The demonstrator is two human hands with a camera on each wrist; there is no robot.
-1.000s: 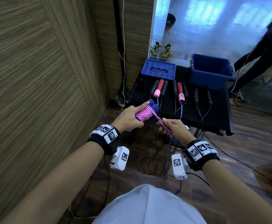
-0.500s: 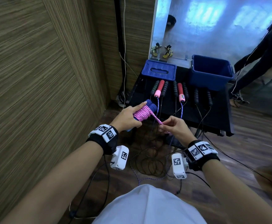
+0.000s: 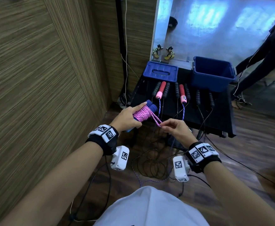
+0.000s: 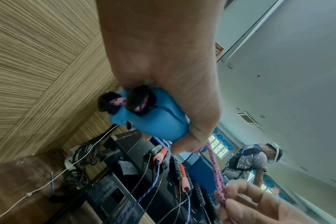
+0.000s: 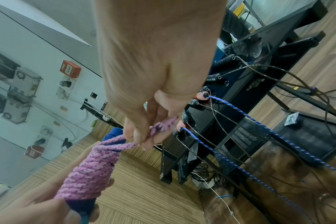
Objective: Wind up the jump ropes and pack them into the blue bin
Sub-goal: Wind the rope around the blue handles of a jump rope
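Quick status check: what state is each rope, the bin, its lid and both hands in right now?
Pink rope: wound round blue handles, end loop loose.
Left hand: grips the bundle.
Right hand: pinches the loop.
Blue bin: open, upright.
Lid: off, lying flat.
Other ropes: unwound, handles on table.

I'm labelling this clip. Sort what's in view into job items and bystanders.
Job items:
- pink rope, gripped by left hand, its loop pinched by right hand
- blue handles
- other ropes on black table
- blue bin

Bystanders:
- bin lid
- sandals
- floor cables
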